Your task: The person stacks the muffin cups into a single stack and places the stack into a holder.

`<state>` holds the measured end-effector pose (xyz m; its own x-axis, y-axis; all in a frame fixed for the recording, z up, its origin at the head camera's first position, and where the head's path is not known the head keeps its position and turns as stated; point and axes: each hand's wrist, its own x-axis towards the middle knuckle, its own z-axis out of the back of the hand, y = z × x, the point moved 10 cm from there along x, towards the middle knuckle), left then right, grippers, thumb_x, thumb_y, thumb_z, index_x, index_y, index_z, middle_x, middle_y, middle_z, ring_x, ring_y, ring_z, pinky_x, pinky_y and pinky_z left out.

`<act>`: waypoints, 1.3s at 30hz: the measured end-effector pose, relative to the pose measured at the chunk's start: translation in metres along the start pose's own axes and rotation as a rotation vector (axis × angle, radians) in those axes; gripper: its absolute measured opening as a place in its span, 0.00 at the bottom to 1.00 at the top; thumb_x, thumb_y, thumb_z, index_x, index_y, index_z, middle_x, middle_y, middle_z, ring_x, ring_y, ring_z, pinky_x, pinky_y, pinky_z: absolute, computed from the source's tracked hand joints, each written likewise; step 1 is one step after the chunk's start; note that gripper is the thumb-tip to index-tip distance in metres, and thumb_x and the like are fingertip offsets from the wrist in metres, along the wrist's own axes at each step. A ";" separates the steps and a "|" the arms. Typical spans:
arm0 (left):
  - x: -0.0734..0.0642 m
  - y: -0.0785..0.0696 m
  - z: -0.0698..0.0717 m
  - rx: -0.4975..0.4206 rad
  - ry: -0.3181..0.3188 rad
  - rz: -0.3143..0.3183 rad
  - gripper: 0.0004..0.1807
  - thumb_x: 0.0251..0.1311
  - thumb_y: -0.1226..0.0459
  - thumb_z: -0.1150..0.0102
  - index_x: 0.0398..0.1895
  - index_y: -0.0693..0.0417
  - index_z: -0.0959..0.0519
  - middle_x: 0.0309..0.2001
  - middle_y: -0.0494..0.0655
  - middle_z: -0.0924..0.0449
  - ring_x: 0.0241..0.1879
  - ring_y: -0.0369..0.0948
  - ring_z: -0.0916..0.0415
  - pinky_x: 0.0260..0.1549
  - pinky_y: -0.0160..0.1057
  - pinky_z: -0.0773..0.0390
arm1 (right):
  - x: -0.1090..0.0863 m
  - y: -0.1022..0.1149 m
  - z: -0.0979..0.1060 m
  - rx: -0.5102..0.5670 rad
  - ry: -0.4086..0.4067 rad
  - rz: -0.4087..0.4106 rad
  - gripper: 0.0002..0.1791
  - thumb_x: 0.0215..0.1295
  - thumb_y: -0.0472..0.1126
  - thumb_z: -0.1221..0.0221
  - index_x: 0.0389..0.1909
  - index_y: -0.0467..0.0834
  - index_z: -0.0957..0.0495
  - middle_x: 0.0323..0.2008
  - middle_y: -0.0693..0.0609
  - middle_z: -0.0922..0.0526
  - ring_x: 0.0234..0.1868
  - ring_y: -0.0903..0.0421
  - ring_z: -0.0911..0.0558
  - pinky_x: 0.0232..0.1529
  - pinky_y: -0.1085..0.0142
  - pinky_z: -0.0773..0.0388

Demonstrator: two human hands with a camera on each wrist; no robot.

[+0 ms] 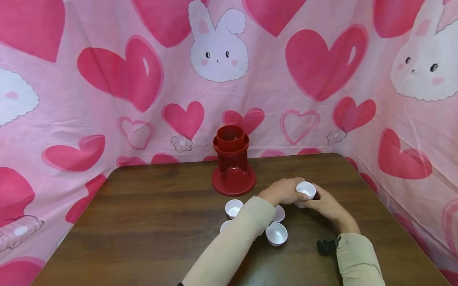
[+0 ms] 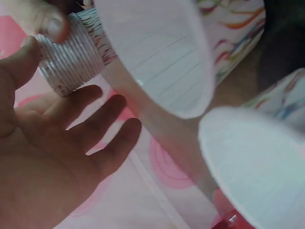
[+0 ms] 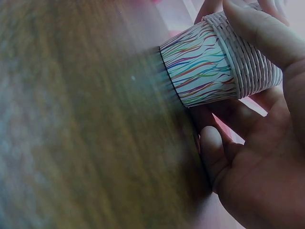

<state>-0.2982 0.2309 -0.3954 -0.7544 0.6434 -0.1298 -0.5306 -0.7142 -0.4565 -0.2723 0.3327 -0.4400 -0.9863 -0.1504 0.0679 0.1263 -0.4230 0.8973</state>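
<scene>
A stack of nested white paper baking cups (image 1: pixel 305 190), printed with coloured wavy lines, stands upright on the table at right. My left hand (image 1: pixel 284 190) holds it from the left; in the left wrist view the thumb and index finger lie about the stacked rims (image 2: pixel 71 57), the other fingers spread. From the other side my right hand (image 1: pixel 327 204) grips the same stack, its thumb along the rims in the right wrist view, where the printed lowest cup (image 3: pixel 200 67) shows.
More white cups stand near the left forearm: one cup (image 1: pixel 234 208) behind it, another cup (image 1: pixel 226 226) partly hidden, a third cup (image 1: pixel 279 213) near the wrist, and a nearer cup (image 1: pixel 276 234). A red round-based holder (image 1: pixel 234 180) stands at the back of the brown table (image 1: pixel 161 206).
</scene>
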 end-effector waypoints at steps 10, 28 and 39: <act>-0.022 0.007 -0.002 0.144 0.126 0.049 0.44 0.64 0.46 0.36 0.80 0.31 0.47 0.69 0.36 0.30 0.67 0.41 0.33 0.69 0.57 0.44 | -0.001 0.000 -0.001 -0.015 0.001 -0.009 0.35 0.63 0.39 0.31 0.67 0.31 0.34 0.56 0.37 0.24 0.53 0.46 0.26 0.55 0.55 0.28; -0.075 0.032 0.055 -0.038 0.091 -0.165 0.22 0.71 0.58 0.41 0.67 0.46 0.23 0.61 0.38 0.22 0.61 0.36 0.28 0.61 0.37 0.30 | -0.003 -0.005 -0.003 -0.063 0.006 -0.098 0.38 0.64 0.45 0.32 0.68 0.32 0.36 0.58 0.34 0.25 0.59 0.37 0.28 0.60 0.36 0.34; -0.101 0.075 0.060 -0.113 0.082 -0.114 0.23 0.67 0.59 0.37 0.66 0.46 0.22 0.60 0.42 0.21 0.60 0.40 0.27 0.59 0.40 0.28 | -0.001 -0.005 -0.004 -0.066 -0.004 -0.073 0.39 0.64 0.43 0.31 0.69 0.30 0.37 0.58 0.33 0.24 0.59 0.37 0.27 0.61 0.36 0.34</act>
<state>-0.2849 0.0953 -0.3640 -0.6554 0.7419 -0.1413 -0.5605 -0.6032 -0.5674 -0.2712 0.3318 -0.4464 -0.9935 -0.1137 0.0047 0.0603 -0.4908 0.8692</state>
